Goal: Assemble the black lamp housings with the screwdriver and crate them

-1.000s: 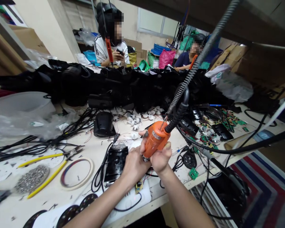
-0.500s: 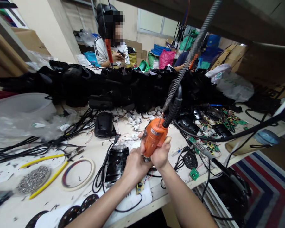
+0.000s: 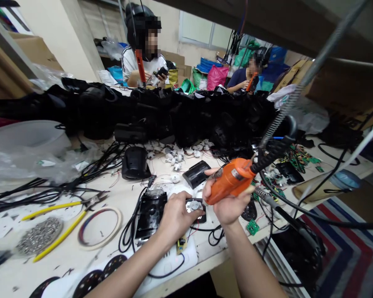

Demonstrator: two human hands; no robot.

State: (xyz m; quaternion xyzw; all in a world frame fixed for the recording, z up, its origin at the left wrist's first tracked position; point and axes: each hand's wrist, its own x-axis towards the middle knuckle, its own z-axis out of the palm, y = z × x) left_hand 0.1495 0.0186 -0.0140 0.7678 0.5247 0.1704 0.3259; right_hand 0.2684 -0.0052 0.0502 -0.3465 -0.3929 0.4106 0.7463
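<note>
My right hand [image 3: 231, 207] is wrapped round an orange electric screwdriver [image 3: 229, 181], its cable and hanging spring running up to the right. My left hand [image 3: 178, 214] grips a small black part with a round silver motor [image 3: 195, 205] on it, thumb against the motor's side. Left of that hand lies an open black housing [image 3: 152, 213] with a cord. Just beyond sits a black curved cover [image 3: 196, 174]. Under my left forearm is a small yellow circuit board [image 3: 181, 244] with wires.
Yellow-handled pliers [image 3: 57, 207], a tape roll [image 3: 100, 228] and a heap of screws [image 3: 39, 236] lie at left. A pile of black housings [image 3: 174, 111] spans the bench. Green circuit boards [image 3: 301, 159] lie at right. Two co-workers sit across the bench.
The screwdriver has moved right and tilted away from my left hand, uncovering the motor part and the black cover. Across the bench, the right co-worker has come into fuller view.
</note>
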